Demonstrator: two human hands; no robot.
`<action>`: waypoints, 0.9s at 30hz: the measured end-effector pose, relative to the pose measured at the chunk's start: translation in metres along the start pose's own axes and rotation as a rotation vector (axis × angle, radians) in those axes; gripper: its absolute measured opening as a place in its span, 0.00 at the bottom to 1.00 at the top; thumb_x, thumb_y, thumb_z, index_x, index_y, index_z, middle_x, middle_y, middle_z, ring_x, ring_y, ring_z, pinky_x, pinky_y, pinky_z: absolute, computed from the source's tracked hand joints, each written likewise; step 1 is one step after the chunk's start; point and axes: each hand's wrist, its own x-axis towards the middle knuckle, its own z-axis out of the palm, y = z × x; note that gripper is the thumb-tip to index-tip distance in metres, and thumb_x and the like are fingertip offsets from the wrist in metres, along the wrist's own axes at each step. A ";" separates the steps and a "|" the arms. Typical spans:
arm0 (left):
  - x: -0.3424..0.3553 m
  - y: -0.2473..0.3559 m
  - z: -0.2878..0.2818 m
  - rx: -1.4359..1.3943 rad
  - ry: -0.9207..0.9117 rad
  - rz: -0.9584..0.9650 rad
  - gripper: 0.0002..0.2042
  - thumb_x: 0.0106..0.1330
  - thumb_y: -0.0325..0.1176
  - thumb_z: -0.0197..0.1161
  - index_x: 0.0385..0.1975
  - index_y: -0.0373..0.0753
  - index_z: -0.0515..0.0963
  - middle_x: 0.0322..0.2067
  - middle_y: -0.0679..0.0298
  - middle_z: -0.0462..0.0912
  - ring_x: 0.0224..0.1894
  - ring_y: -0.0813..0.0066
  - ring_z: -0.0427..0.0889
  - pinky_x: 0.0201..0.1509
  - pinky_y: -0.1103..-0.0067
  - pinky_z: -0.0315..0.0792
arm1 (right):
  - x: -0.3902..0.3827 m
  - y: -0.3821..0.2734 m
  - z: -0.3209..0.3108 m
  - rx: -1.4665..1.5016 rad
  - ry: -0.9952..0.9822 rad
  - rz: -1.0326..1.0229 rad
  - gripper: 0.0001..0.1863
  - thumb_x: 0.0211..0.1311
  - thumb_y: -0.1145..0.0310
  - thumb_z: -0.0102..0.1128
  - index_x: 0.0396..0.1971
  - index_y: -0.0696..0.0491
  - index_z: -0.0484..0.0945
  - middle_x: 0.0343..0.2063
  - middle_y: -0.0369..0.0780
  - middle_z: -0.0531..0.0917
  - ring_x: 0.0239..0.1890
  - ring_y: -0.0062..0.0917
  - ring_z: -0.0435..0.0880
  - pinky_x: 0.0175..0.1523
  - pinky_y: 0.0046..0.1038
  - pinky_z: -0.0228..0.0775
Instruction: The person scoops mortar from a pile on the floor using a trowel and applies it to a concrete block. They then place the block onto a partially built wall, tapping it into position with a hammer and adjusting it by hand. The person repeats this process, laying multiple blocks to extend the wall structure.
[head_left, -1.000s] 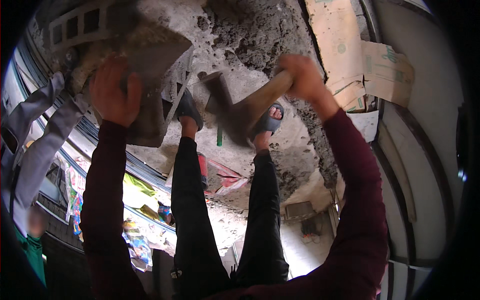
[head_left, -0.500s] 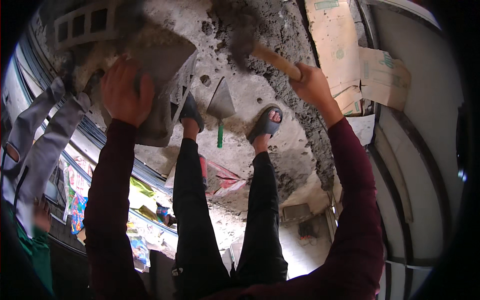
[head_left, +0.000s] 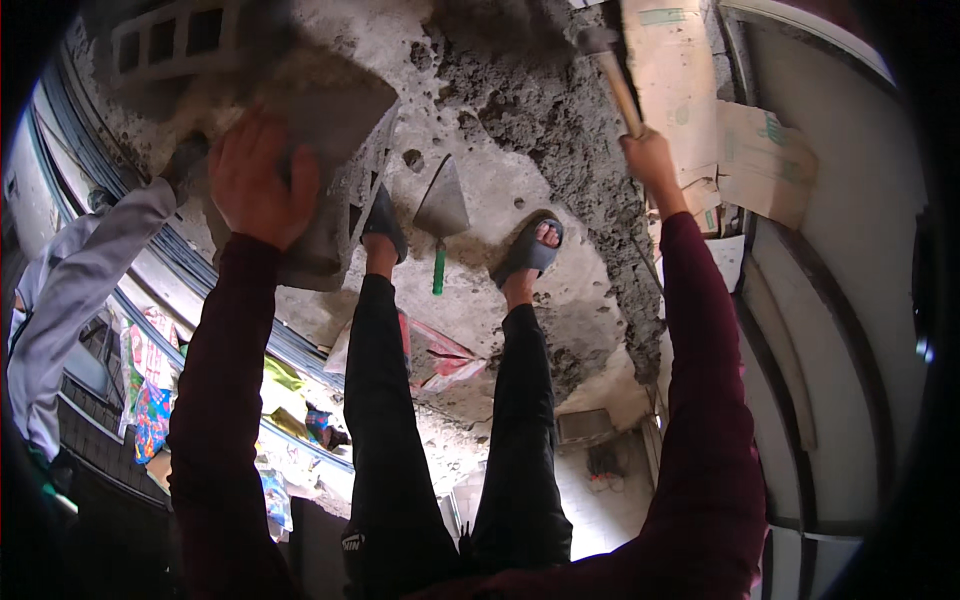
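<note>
My right hand (head_left: pixel 652 160) is wrapped round the wooden handle of a hammer (head_left: pixel 620 90), raised at the upper right with its dark head pointing away from me. On the left, my left hand (head_left: pixel 262 185) lies on a grey concrete block (head_left: pixel 345 115), fingers stretched out and thumb apart. The block's far part is dim and blurred. Between my feet and just beyond them lies a trowel (head_left: pixel 442 205) with a pointed metal blade and a green handle, touched by neither hand.
Wet grey mortar (head_left: pixel 540 110) runs along the right of the rough floor, beside flattened cardboard (head_left: pixel 680 95). A hollow block (head_left: pixel 175 45) stands at the far left. Another person's grey-trousered leg (head_left: pixel 90 260) is at the left. A red and white torn bag (head_left: pixel 445 355) lies near my legs.
The hammer has swung up and to the right, away from over the mortar beside the block. My left hand stays on the block. At the left, the other person's legs have shifted.
</note>
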 end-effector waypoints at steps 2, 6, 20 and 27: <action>0.001 -0.002 0.000 0.006 -0.019 -0.013 0.16 0.57 0.38 0.58 0.42 0.38 0.77 0.49 0.52 0.78 0.53 0.55 0.75 0.58 0.62 0.64 | -0.024 -0.042 -0.009 0.044 -0.111 -0.078 0.16 0.50 0.62 0.61 0.34 0.58 0.78 0.26 0.52 0.81 0.33 0.47 0.82 0.40 0.41 0.73; -0.001 -0.005 0.000 -0.021 -0.052 0.006 0.15 0.57 0.37 0.58 0.42 0.37 0.77 0.48 0.54 0.78 0.55 0.55 0.74 0.58 0.63 0.64 | -0.069 -0.130 -0.033 0.131 -0.179 -0.475 0.12 0.48 0.65 0.61 0.32 0.56 0.77 0.23 0.49 0.81 0.29 0.45 0.81 0.35 0.39 0.72; 0.001 -0.001 -0.001 -0.021 -0.025 0.008 0.15 0.55 0.36 0.58 0.39 0.36 0.76 0.46 0.53 0.78 0.54 0.53 0.75 0.57 0.63 0.64 | 0.017 -0.001 0.017 -0.135 -0.021 -0.038 0.17 0.50 0.61 0.60 0.34 0.58 0.80 0.30 0.53 0.82 0.37 0.46 0.83 0.44 0.41 0.73; -0.002 -0.003 -0.007 -0.023 -0.061 0.008 0.16 0.55 0.33 0.57 0.44 0.38 0.78 0.52 0.50 0.77 0.55 0.53 0.75 0.59 0.63 0.66 | -0.073 -0.157 -0.047 0.169 -0.129 -0.757 0.11 0.47 0.66 0.62 0.30 0.56 0.78 0.22 0.48 0.80 0.28 0.44 0.80 0.35 0.39 0.72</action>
